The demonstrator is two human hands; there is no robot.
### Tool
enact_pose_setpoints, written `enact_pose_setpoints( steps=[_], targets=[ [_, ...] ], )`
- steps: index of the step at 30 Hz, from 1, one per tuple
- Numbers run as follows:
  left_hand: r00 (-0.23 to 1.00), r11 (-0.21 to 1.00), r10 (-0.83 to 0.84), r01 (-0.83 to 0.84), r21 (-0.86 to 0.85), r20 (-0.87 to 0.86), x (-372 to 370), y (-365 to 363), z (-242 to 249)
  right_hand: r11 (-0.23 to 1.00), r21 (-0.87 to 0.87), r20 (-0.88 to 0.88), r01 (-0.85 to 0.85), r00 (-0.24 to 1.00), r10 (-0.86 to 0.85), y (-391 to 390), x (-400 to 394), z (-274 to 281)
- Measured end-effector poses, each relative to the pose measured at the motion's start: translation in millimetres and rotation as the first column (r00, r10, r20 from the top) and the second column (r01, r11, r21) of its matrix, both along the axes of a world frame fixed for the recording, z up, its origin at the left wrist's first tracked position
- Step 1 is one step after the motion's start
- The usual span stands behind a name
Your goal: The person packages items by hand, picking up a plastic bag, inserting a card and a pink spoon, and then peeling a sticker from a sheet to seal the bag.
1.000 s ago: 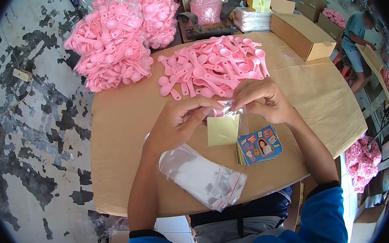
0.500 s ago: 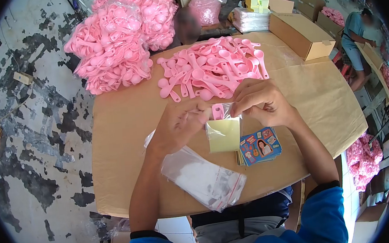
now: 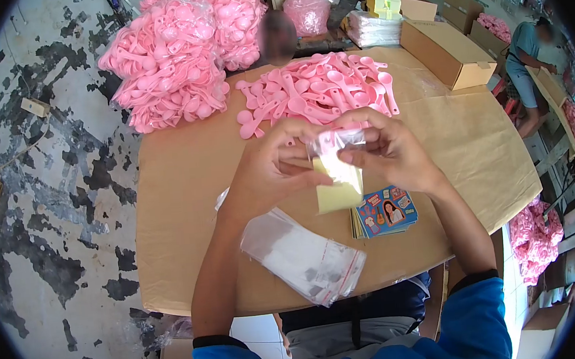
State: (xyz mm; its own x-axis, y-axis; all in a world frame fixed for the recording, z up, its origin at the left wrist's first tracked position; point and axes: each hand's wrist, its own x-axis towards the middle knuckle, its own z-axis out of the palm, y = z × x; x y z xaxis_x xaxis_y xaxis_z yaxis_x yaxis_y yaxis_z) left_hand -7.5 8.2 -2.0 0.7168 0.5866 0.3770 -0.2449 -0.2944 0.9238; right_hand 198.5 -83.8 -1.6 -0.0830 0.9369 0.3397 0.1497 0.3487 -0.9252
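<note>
Packet [image 3: 340, 194]: clear bag with yellow card, held up between both hands, upper part shiny with glare
Left hand [image 3: 267, 176]: thumb and fingers gripping the packet's 9 o'clock edge
Right hand [image 3: 396, 149]: thumb and fingers pinching its 2 o'clock side
Cards [image 3: 389, 212]: blue-faced stack on the table [image 3: 184, 241], 4 to 5 o'clock from the packet
Bags [image 3: 300, 254]: fanned clear pile, 7 o'clock
Spoons [image 3: 314, 95]: loose pink heap, 12 o'clock
Box [image 3: 441, 49]: cardboard, between 1 and 2 o'clock

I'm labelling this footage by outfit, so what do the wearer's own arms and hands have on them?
Both the left hand and right hand are gloveless, with bare wrists. The blue sleeves stop near the elbows, edged with black cuffs.
</note>
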Motion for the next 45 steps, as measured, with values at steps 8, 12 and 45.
enact_pose_setpoints(
  steps=[8,12,45],
  targets=[
    [0.948,0.958,0.254,-0.274,0.089,0.19,-9.2,13.1,10.7,0.941,0.039,0.304,0.335,0.893,-0.331,-143.2,118.6,32.0],
    [0.934,0.957,0.258,-0.282,0.065,0.249,-8.5,14.1,17.7,0.765,-0.433,0.588,0.476,0.793,-0.161,-244.3,161.2,40.3],
    [0.943,0.945,-0.321,0.312,-0.1,-0.087,-38.1,23.9,5.9,0.992,-0.07,0.7,-0.102,0.704,0.122,-12.2,-38.0,-6.8]
  ],
)
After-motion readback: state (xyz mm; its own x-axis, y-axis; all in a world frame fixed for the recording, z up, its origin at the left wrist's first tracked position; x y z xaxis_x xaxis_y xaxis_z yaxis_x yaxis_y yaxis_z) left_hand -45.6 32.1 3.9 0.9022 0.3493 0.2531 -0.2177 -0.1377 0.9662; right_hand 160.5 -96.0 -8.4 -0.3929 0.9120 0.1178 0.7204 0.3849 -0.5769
